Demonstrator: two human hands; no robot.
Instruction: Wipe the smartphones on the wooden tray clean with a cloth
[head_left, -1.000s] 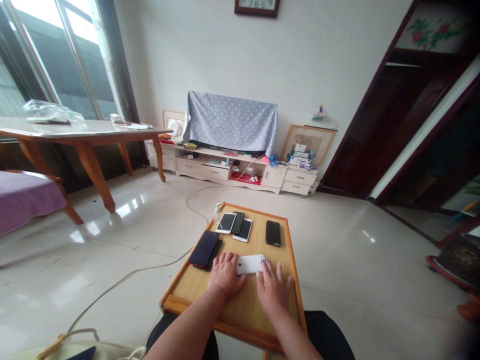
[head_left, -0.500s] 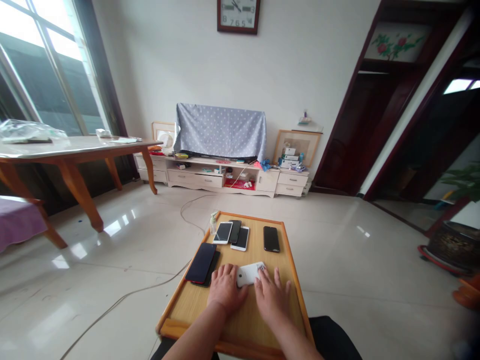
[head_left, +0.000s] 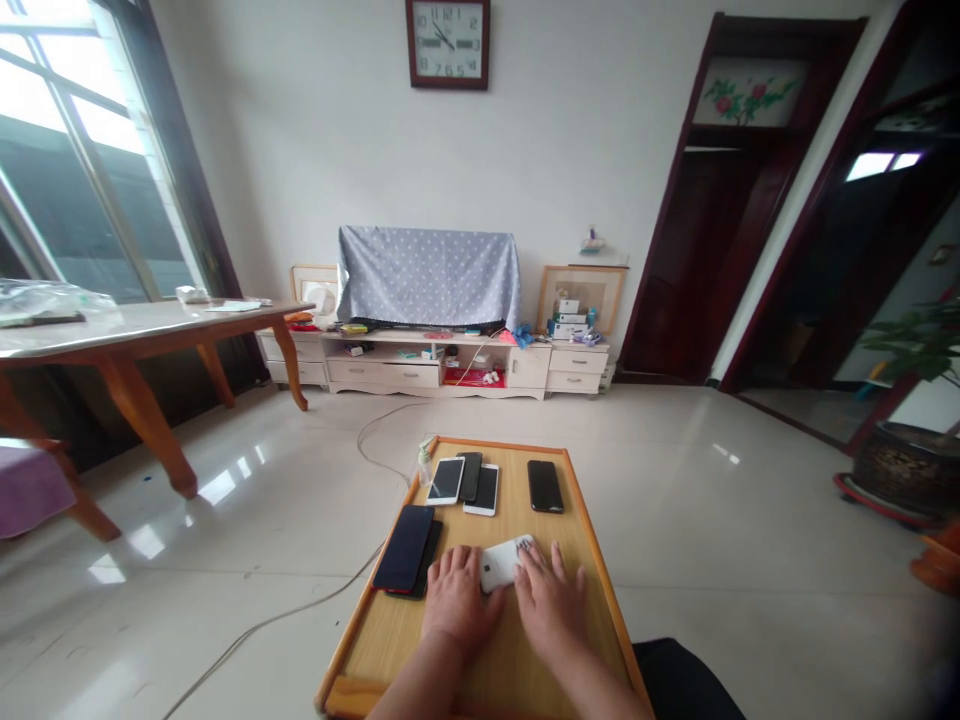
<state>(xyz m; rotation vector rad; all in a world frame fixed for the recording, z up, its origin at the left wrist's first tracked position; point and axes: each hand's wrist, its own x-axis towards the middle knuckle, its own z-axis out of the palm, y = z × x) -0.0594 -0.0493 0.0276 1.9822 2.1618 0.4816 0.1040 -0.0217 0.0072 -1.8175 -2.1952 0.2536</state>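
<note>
A small wooden table (head_left: 577, 560) stands in front of me. On it lies a white phone (head_left: 501, 563), back side up. My left hand (head_left: 459, 598) rests flat at the phone's left end, fingers spread and touching it. My right hand (head_left: 550, 598) lies flat at the phone's right end, fingertips on its edge. To the left lies a dark phone (head_left: 404, 533) stacked on another. Further back sit a white phone (head_left: 446, 480), a black phone (head_left: 470, 476), another white phone (head_left: 483, 490) and a lone black phone (head_left: 544, 486). A small bottle (head_left: 425, 465) stands at the far left corner.
A white cable (head_left: 300, 608) runs over the shiny tile floor to the left. A wooden dining table (head_left: 142, 335) stands at the left by the window. A low white cabinet (head_left: 442, 365) with a cloth-covered screen lines the far wall. A dark doorway (head_left: 675, 270) and a potted plant (head_left: 911, 440) are on the right.
The view has tilted upward, so the clock on the wall is now fully in sight. Both hands stay flat at the white phone's ends.
</note>
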